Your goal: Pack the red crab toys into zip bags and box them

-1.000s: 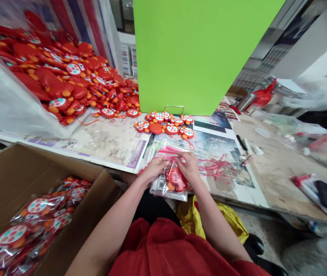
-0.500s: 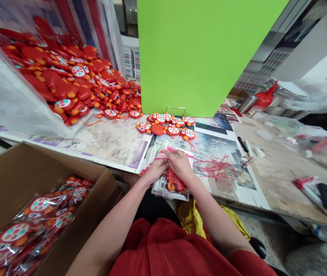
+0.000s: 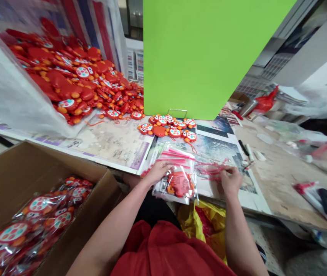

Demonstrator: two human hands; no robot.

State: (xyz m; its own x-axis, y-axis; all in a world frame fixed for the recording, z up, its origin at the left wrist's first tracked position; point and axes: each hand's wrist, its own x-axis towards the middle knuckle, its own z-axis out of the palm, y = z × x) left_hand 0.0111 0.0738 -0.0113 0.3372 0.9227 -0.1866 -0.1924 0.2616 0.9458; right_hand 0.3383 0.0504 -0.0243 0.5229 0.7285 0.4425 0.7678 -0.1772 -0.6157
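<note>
A red crab-like toy point(image 3: 180, 184) lies inside a clear plastic bag point(image 3: 194, 193) at the table's front edge. My left hand point(image 3: 159, 172) is at the bag's left side, its fingers closed on the plastic. Beneath it lies a stack of clear bags with pink strips point(image 3: 170, 155) along their tops. To the right, my right hand point(image 3: 231, 180) is pinched at the edge of a loose heap of thin pink strips point(image 3: 209, 170), with a strip at its fingertips.
Several unbagged toys point(image 3: 175, 131) lie beyond the bags, before a tall green board point(image 3: 209, 57). A large heap of toys point(image 3: 74, 84) spills from a white sack at left. A cardboard box point(image 3: 94, 170) holds bagged toys. A yellow bag point(image 3: 218, 230) hangs below the table.
My right hand has moved right, from the bag's top to the heap of pink strips. My left hand stays at the bag, and more of the bagged toy shows.
</note>
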